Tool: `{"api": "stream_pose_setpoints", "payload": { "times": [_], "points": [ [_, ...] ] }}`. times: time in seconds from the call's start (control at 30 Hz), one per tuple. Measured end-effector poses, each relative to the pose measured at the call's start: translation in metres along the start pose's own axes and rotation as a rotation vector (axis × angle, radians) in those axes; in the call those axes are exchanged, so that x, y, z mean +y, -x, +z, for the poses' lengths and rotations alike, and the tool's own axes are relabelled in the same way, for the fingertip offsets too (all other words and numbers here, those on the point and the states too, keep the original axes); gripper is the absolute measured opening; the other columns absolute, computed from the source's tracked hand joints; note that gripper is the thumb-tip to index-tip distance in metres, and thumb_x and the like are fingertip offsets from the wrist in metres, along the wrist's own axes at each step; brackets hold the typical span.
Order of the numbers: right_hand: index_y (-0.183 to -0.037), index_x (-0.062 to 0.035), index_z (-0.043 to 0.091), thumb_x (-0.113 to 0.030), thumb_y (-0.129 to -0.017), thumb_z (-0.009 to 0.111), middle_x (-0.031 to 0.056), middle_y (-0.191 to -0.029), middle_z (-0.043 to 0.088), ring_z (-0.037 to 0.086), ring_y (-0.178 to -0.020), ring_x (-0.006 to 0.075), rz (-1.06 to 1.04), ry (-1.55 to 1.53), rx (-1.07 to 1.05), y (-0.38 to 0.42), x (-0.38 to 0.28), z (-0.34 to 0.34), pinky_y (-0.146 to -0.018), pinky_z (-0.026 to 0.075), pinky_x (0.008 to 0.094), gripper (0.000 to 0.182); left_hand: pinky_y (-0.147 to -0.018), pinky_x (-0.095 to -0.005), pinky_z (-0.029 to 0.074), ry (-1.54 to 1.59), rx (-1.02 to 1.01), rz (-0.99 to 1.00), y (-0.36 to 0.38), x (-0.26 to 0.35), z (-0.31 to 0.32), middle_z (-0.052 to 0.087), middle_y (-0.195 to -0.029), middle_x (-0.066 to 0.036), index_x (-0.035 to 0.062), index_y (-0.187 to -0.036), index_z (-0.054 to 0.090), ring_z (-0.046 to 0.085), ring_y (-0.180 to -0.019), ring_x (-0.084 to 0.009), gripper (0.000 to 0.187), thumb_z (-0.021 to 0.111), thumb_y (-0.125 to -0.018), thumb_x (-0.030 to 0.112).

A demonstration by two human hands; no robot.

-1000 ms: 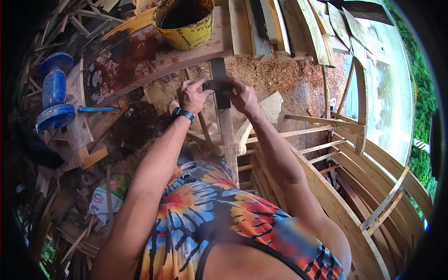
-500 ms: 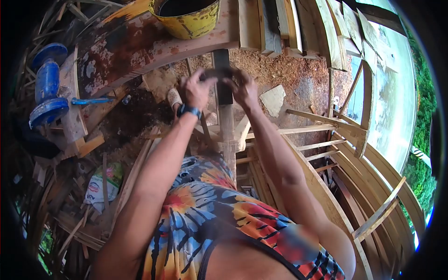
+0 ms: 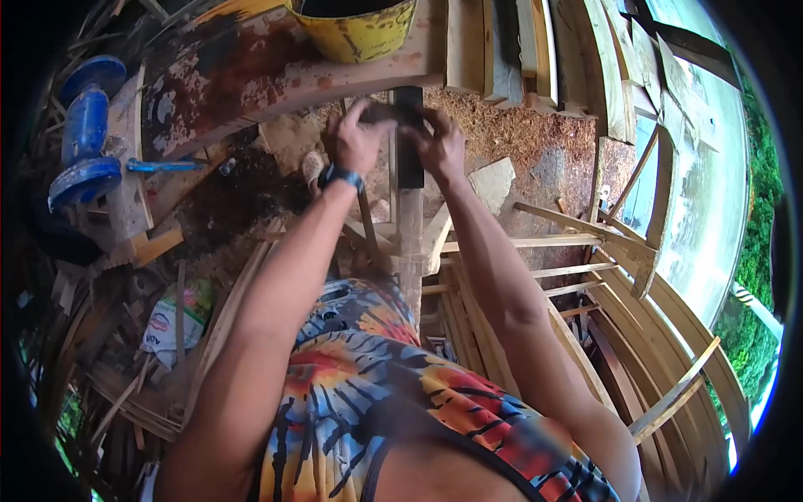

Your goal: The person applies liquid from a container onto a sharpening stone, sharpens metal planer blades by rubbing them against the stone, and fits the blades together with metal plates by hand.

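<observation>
Between my two hands is a small dark piece (image 3: 389, 112), blurred, above a dark block (image 3: 410, 155) on an upright wooden beam (image 3: 410, 222). My left hand (image 3: 358, 142), with a dark watch on its wrist, is closed on the piece's left end. At the right end, the fingers of my right hand (image 3: 438, 144) are curled round it. Whether the piece touches the block is unclear.
A yellow bucket (image 3: 355, 32) stands on a stained plank (image 3: 251, 75) ahead. A blue spool-shaped object (image 3: 86, 130) and a blue clamp handle (image 3: 167, 166) are at the left. Boards (image 3: 506, 50) line the upper right, slatted timber (image 3: 661, 360) the lower right, and a printed bag (image 3: 171, 326) the lower left.
The view has shifted slightly, so the bucket and boards appear further right and higher. Both hands still hold the dark piece in nearly the same place.
</observation>
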State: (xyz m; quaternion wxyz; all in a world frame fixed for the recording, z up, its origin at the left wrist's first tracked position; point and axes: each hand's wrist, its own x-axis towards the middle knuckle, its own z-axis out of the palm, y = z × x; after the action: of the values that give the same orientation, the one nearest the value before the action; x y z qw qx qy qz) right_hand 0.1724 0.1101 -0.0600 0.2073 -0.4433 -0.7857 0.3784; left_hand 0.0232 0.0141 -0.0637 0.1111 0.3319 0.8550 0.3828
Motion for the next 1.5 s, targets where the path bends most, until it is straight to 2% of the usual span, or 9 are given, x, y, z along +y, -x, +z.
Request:
{"api": "stream_pose_setpoints", "payload": {
  "times": [0.27, 0.47, 0.63, 0.67, 0.73, 0.83, 1.0, 1.23, 1.5],
  "points": [
    [-0.125, -0.0189, 0.070, -0.037, -0.081, 0.084, 0.0105, -0.114, 0.074, 0.064, -0.109, 0.0379, -0.051, -0.013, -0.086, 0.059, 0.009, -0.023, -0.098, 0.049, 0.0474, 0.049, -0.086, -0.0446, 0.056, 0.045, 0.060, -0.054, 0.076, 0.019, -0.016, 0.075, -0.099, -0.019, 0.0073, -0.112, 0.075, 0.071, -0.093, -0.0360, 0.061, 0.090, -0.071, 0.048],
    [-0.124, -0.0174, 0.069, -0.044, -0.082, 0.082, 0.0124, -0.120, 0.072, 0.065, -0.107, 0.0398, -0.118, -0.027, -0.075, -0.023, 0.015, 0.003, -0.096, 0.051, 0.0498, 0.051, -0.074, -0.0401, 0.056, 0.271, 0.130, -0.181, 0.002, 0.023, 0.007, 0.075, -0.092, -0.022, 0.0032, -0.112, 0.074, 0.073, -0.085, -0.0301, 0.059, 0.092, -0.071, 0.041],
    [-0.123, -0.0162, 0.071, -0.038, -0.079, 0.086, 0.0155, -0.124, 0.070, 0.064, -0.112, 0.0401, -0.218, -0.023, -0.099, 0.022, 0.023, -0.009, -0.097, 0.052, 0.0496, 0.051, -0.078, -0.0403, 0.056, 0.326, 0.037, -0.283, 0.061, 0.025, -0.009, 0.076, -0.093, -0.017, 0.0052, -0.112, 0.075, 0.073, -0.082, -0.0296, 0.060, 0.092, -0.071, 0.045],
    [-0.124, -0.0157, 0.070, -0.034, -0.078, 0.087, 0.0130, -0.126, 0.070, 0.064, -0.112, 0.0402, -0.172, 0.022, -0.118, 0.037, 0.025, -0.019, -0.097, 0.052, 0.0490, 0.052, -0.079, -0.0425, 0.056, -0.024, 0.129, -0.086, 0.071, 0.030, -0.014, 0.077, -0.090, -0.016, 0.0062, -0.110, 0.076, 0.073, -0.082, -0.0318, 0.061, 0.092, -0.068, 0.047],
    [-0.124, -0.0157, 0.070, -0.036, -0.080, 0.085, 0.0134, -0.123, 0.071, 0.064, -0.113, 0.0399, -0.245, 0.009, -0.122, 0.026, 0.026, -0.018, -0.095, 0.052, 0.0495, 0.051, -0.079, -0.0422, 0.055, -0.104, 0.001, -0.171, 0.059, 0.031, -0.016, 0.076, -0.088, -0.017, 0.0052, -0.109, 0.076, 0.073, -0.084, -0.0325, 0.062, 0.092, -0.068, 0.048],
    [-0.124, -0.0159, 0.070, -0.039, -0.081, 0.083, 0.0144, -0.116, 0.073, 0.064, -0.113, 0.0394, -0.318, 0.003, -0.024, -0.029, 0.027, -0.001, -0.095, 0.052, 0.0485, 0.050, -0.075, -0.0409, 0.055, 0.170, 0.130, -0.241, 0.015, 0.034, 0.009, 0.076, -0.087, -0.020, 0.0026, -0.113, 0.074, 0.072, -0.077, -0.0297, 0.066, 0.090, -0.070, 0.050],
    [-0.126, -0.0154, 0.069, -0.040, -0.082, 0.083, 0.0133, -0.117, 0.073, 0.067, -0.106, 0.0397, -0.148, 0.115, -0.105, -0.006, 0.021, -0.008, -0.092, 0.054, 0.0487, 0.052, -0.068, -0.0356, 0.055, 0.145, 0.071, -0.186, 0.035, 0.021, 0.003, 0.075, -0.079, -0.020, 0.0009, -0.116, 0.073, 0.071, -0.068, -0.0260, 0.067, 0.089, -0.074, 0.050],
    [-0.127, -0.0176, 0.069, -0.040, -0.082, 0.082, 0.0140, -0.118, 0.072, 0.065, -0.110, 0.0373, -0.287, 0.002, -0.144, -0.028, 0.023, -0.014, -0.095, 0.053, 0.0468, 0.051, -0.083, -0.0408, 0.042, -0.298, 0.087, -0.060, 0.017, 0.036, -0.004, 0.074, -0.077, -0.014, 0.0090, -0.102, 0.079, 0.070, -0.076, -0.0310, 0.061, 0.082, -0.071, 0.062],
    [-0.129, -0.0160, 0.067, -0.043, -0.080, 0.083, 0.0190, -0.121, 0.070, 0.065, -0.113, 0.0408, -0.259, 0.038, -0.101, 0.023, 0.028, -0.026, -0.097, 0.053, 0.0492, 0.058, -0.096, -0.0423, 0.039, -0.206, -0.056, 0.081, 0.055, 0.029, -0.023, 0.072, -0.074, -0.016, 0.0078, -0.105, 0.079, 0.067, -0.076, -0.0298, 0.054, 0.080, -0.078, 0.055]
  ]
}}
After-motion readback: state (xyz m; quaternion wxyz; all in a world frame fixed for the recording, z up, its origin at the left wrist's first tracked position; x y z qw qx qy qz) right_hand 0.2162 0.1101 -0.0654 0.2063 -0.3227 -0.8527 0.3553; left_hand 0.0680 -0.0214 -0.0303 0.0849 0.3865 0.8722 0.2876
